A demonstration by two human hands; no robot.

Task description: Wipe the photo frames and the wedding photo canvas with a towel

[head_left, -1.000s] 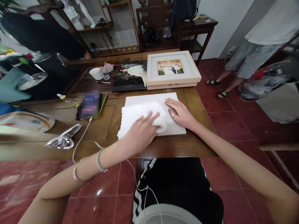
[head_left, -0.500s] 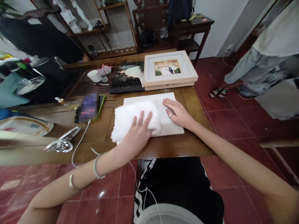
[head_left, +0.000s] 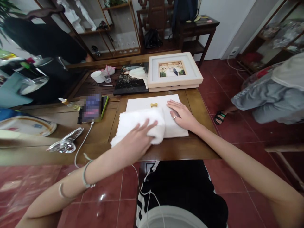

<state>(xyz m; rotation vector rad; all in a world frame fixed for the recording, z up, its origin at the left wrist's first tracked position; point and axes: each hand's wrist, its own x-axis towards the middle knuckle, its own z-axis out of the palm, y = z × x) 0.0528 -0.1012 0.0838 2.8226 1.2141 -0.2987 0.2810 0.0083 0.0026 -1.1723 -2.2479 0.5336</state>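
My left hand (head_left: 137,136) lies on a folded white towel (head_left: 133,122), its fingers bent over the cloth and pressing it against a flat white board (head_left: 139,104). The towel covers much of the board's left and middle part. A small gold-coloured, bow-shaped piece (head_left: 154,105) shows on the board just above the towel. My right hand (head_left: 181,117), with a ring on one finger, rests flat on the board's right side, holding nothing.
Behind the board stand a light wooden frame box (head_left: 175,85) with a photo and a dark photo panel (head_left: 129,80). Leftward lie a charging phone (head_left: 104,107), a silver clip-like tool (head_left: 65,144) and a white cup (head_left: 98,76). A person (head_left: 266,95) stands at right.
My left hand and the towel have slid slightly toward me, uncovering the gold-coloured piece. My right hand stays on the board. The person at right has shifted position.
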